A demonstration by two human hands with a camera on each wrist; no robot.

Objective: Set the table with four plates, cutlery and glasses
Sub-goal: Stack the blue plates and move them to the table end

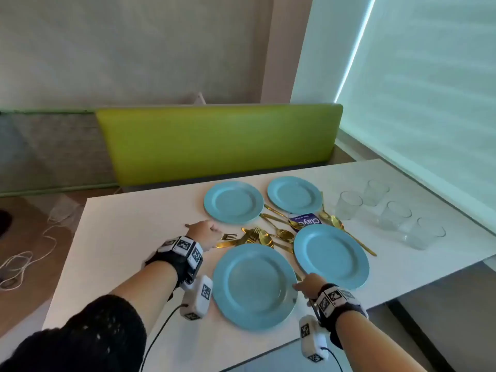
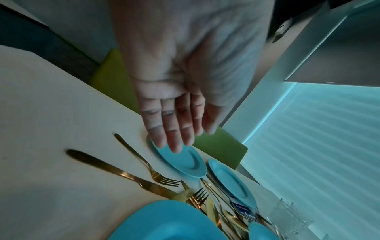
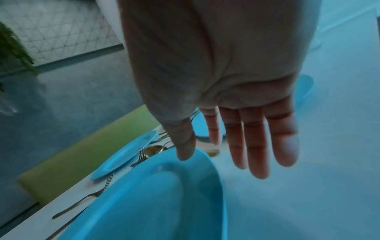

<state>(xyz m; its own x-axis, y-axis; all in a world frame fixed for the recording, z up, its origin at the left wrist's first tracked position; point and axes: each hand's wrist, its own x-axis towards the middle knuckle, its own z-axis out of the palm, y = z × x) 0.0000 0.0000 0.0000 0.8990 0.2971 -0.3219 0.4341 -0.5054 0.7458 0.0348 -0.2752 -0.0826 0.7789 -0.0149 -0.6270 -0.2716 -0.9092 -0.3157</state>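
Note:
Several blue plates lie on the white table (image 1: 128, 237): near left (image 1: 253, 285), near right (image 1: 331, 255), far left (image 1: 233, 202), far right (image 1: 294, 194). Gold cutlery (image 1: 268, 234) is heaped between them. Several clear glasses (image 1: 349, 205) stand at the right. My left hand (image 1: 206, 232) is open and empty, fingers straight (image 2: 176, 129), just left of a gold fork (image 2: 141, 160) and knife (image 2: 115, 170). My right hand (image 1: 307, 284) is open too, its thumb (image 3: 185, 146) by the near left plate's rim (image 3: 154, 203); I cannot tell whether it touches.
A purple-labelled card (image 1: 306, 221) lies under the cutlery. A green bench backrest (image 1: 214, 140) runs behind the table. White cords (image 1: 24, 259) lie on the floor at the left. A window blind (image 1: 429, 103) fills the right side.

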